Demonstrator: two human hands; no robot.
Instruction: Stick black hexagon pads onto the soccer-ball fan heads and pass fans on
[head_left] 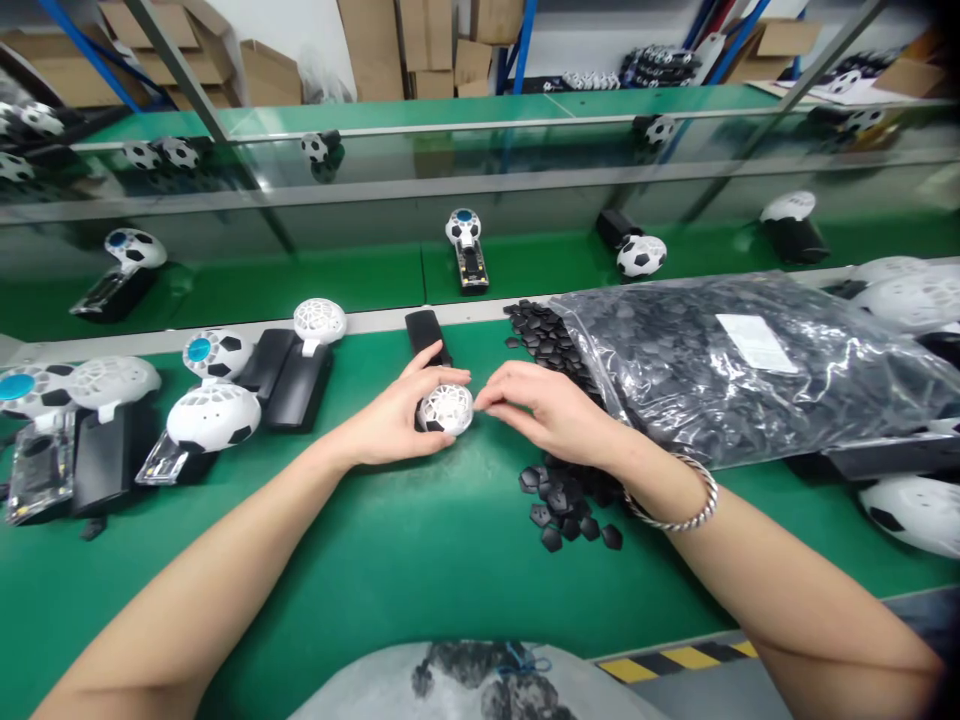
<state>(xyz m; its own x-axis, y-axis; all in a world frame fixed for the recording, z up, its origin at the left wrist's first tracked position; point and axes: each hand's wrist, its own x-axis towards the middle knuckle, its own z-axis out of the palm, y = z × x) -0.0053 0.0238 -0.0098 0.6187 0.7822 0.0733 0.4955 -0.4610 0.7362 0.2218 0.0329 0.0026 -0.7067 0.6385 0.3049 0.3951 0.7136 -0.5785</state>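
My left hand is wrapped round a white openwork football-shaped shell, which has some black panels on it. A black case juts out behind that hand. My right hand is just right of the shell, thumb and fingertips pinched together; whatever is between them is too small to make out. Close by my right wrist lie loose black pentagon pieces, with more black pieces spilling from a clear plastic bag.
Football-shaped units with black cases stand at the left of the green table. Beyond the table's edge, more units sit spaced along a green belt. White football shells lie at the right.
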